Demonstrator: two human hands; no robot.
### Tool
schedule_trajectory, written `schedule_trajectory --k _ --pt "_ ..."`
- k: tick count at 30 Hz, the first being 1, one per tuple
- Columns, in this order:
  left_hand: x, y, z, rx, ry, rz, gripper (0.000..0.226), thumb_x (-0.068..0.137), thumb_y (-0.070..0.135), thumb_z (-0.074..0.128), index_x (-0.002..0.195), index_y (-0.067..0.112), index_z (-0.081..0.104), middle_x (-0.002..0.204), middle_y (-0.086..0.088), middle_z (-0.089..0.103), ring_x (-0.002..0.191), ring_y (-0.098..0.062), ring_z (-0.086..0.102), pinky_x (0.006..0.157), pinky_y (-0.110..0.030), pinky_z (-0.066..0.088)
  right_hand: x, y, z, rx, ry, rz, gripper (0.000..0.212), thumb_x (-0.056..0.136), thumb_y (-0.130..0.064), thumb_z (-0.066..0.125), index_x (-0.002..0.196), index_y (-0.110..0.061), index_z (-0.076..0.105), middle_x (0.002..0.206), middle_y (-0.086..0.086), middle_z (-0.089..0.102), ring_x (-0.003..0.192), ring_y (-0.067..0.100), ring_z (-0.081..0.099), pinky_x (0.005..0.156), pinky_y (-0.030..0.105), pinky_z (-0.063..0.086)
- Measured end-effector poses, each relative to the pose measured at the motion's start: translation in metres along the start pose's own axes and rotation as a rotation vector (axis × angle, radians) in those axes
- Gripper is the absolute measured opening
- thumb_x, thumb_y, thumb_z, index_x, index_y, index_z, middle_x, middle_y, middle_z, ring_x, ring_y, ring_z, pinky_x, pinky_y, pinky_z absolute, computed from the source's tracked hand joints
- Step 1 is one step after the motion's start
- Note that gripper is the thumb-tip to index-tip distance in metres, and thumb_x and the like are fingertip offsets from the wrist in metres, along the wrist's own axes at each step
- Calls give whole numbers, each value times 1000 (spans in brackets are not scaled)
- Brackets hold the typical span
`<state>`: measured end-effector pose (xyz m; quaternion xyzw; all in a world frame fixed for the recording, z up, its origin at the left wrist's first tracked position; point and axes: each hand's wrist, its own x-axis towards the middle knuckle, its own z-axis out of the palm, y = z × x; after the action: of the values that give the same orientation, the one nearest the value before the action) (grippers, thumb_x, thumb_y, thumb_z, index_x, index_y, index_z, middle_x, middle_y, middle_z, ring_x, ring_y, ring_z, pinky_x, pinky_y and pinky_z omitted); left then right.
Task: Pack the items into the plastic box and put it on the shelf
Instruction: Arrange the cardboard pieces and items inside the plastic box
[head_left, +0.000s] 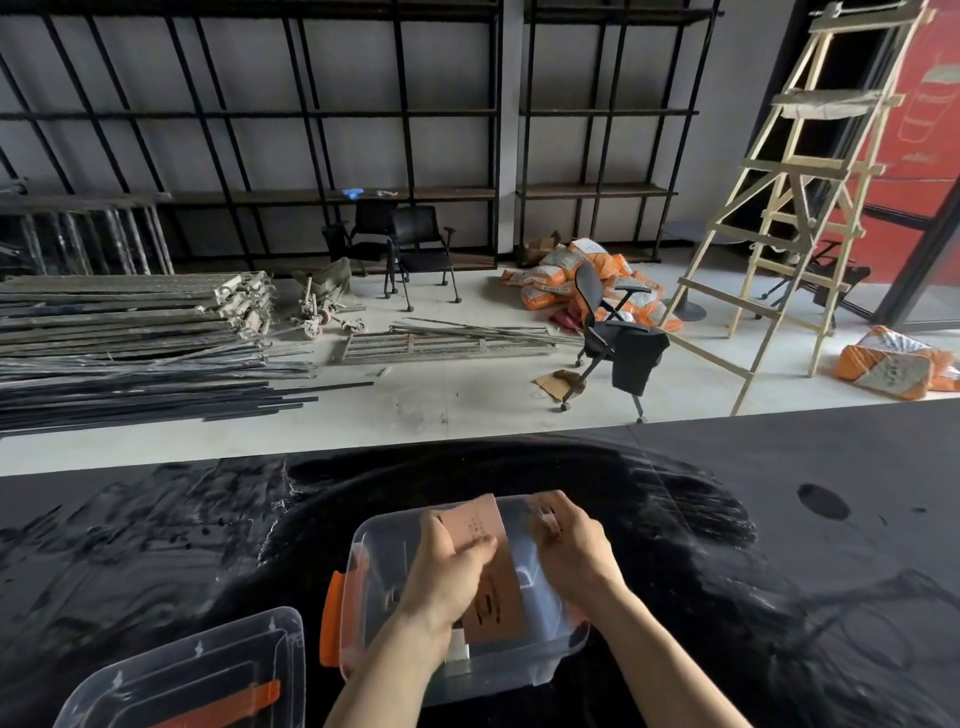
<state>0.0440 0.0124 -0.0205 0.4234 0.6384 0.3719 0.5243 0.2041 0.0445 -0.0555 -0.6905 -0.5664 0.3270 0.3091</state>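
On the black, dust-smeared desk (156, 545), a clear plastic box with orange side latches (363, 561) is being filled, open-topped, while its clear lid with an orange clip (208, 670) is lying just beside it at the near left. Over the box mouth, a flat tan card packet with dark printing (496, 587) is being held tilted, its lower end already dipped inside. The left hand (452, 566) is being kept curled around the packet's left edge, thumb across its face; the right hand (569, 545) is being closed on a small printed item (545, 512) near the box's far rim, though what that item is cannot be told. The packet is lying between the two hands, touching the left one. For the step to be done well, the packet is best being lowered flat along the base, so that room is being left for other items and the lid can be seated cleanly afterwards.
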Motion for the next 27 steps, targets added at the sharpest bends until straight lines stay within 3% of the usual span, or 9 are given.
schedule_trajectory --k 5,8,10,12,15,18,21,23,27 --pt "13 -8 38 151 -128 -202 53 94 12 46 144 8 28 106 -11 64 91 -20 63 65 -32 54 1 27 -14 266 11 93 42 96 -57 41 109 -29 69 97 -7 72 83 9 66 71 32 55" --pt "18 -12 40 185 -147 -273 55 94 15 47 146 4 35 107 -13 68 94 -23 65 74 -36 56 -5 50 -28 362 172 102 60 99 -64 29 126 -27 67 119 -3 70 110 15 65 95 39 52" --pt "30 -15 50 239 -171 -326 30 93 15 49 119 7 61 94 -9 71 84 -20 66 71 -34 53 4 88 -26 109 210 126 57 102 -56 28 133 -23 63 136 4 65 122 22 58 98 39 45" --pt "30 -17 46 270 -179 -344 19 94 13 46 96 12 65 83 -7 69 75 -19 67 66 -31 53 -6 112 -13 -238 154 94 55 102 -55 30 149 -31 47 157 7 47 145 25 39 113 41 34" --pt "32 -18 46 304 -174 -334 27 95 13 44 118 8 58 86 -8 70 75 -18 68 56 -28 51 -16 133 4 -575 10 6 72 96 -66 28 160 -42 7 172 5 2 158 26 -6 127 45 0" --pt "37 -20 47 374 -175 -328 33 99 21 43 128 8 48 88 -6 70 87 -21 72 69 -32 61 -19 136 16 -736 15 -63 80 92 -71 21 159 -40 -8 170 8 -12 155 32 -19 125 53 -12" --pt "39 -22 48 560 -253 -318 31 104 19 38 133 7 39 111 -9 66 104 -20 67 94 -35 56 -21 131 18 -754 69 -84 80 91 -72 19 160 -38 -6 170 10 -11 154 33 -19 124 55 -12" --pt "44 -24 52 739 -264 -291 50 104 17 42 149 2 25 139 -15 54 126 -27 55 108 -37 45 -21 132 17 -759 98 -96 80 91 -72 19 160 -38 -3 170 10 -8 155 33 -18 125 55 -10" --pt "46 -22 56 969 -226 -239 63 100 20 52 153 0 25 155 -20 37 140 -34 42 110 -38 35 -18 129 15 -768 116 -99 80 91 -74 18 160 -39 -2 170 10 -8 155 32 -19 125 54 -11"
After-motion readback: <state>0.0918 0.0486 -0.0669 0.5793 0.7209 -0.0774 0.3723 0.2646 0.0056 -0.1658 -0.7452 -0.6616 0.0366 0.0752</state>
